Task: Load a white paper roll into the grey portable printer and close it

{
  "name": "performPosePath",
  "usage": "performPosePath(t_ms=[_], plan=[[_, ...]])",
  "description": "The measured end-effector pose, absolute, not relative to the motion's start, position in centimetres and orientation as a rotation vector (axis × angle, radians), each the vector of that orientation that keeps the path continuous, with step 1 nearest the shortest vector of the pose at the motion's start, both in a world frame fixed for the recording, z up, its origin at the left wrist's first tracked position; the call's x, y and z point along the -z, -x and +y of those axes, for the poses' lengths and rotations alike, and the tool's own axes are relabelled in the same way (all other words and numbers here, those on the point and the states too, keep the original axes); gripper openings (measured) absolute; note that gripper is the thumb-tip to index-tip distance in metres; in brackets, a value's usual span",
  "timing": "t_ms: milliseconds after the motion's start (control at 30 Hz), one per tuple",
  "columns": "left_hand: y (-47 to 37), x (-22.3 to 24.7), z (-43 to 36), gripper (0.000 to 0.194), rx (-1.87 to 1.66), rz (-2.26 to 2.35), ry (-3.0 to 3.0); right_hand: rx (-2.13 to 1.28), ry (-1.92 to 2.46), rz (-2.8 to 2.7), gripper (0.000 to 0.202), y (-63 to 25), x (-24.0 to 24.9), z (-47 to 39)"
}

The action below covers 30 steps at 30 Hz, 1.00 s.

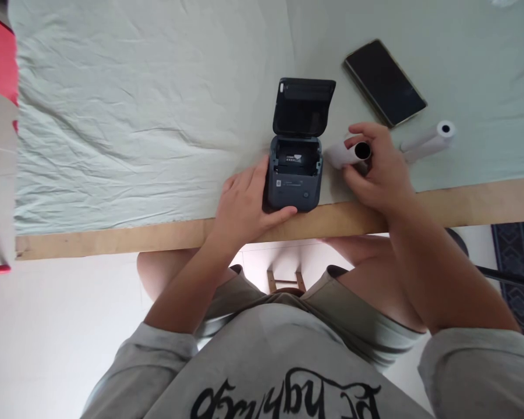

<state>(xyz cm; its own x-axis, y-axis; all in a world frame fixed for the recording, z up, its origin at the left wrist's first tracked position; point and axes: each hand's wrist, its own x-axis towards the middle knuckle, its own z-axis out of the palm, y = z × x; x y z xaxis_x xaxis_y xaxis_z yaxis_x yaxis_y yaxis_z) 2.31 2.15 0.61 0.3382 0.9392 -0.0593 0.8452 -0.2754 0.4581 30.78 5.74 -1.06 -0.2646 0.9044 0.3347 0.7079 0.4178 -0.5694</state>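
A small dark portable printer stands near the table's front edge with its lid swung up and back. Its paper bay lies exposed, with a small white label on the floor of it. My left hand is closed around the printer's left side, thumb along the front edge. Just right of the printer, my right hand grips a white paper roll between thumb and fingers. The roll's hollow dark core faces up and right; my fingers hide part of it.
Another white paper roll with a narrower core lies to the right of my right hand. Behind it rests a black smartphone. A wrinkled pale green cloth covers the table, leaving a wooden front edge bare.
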Motion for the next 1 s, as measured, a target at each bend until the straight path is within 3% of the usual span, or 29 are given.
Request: performPosePath(t_ms=[233, 433, 633, 700, 833, 1000], plan=[[-2.4, -0.5, 2.0, 0.1, -0.309, 1.596, -2.189, -0.294, 1.443, -2.043, 0.041, -30.3, 1.5, 6.1], [-2.3, -0.6, 1.8, 0.098, -0.302, 1.587, -2.178, -0.34, 1.358, -2.028, 0.058, -30.5, 1.7, 6.4], [-2.0, -0.6, 1.5, 0.094, -0.287, 1.585, -2.197, -0.286, 1.46, -1.972, 0.033, -30.2, 1.4, 6.1], [-2.0, -0.6, 1.5, 0.094, -0.272, 1.578, -2.206, -0.295, 1.512, -1.919, 0.035, -30.2, 1.7, 6.1], [-2.0, -0.7, 1.6, 0.092, -0.26, 1.565, -2.213, -0.427, 1.438, -1.844, 0.058, -30.4, 2.1, 6.2], [-1.9, -0.6, 1.5, 0.093, -0.267, 1.559, -2.218, -0.333, 1.468, -2.007, 0.05, -30.6, 1.7, 6.4]])
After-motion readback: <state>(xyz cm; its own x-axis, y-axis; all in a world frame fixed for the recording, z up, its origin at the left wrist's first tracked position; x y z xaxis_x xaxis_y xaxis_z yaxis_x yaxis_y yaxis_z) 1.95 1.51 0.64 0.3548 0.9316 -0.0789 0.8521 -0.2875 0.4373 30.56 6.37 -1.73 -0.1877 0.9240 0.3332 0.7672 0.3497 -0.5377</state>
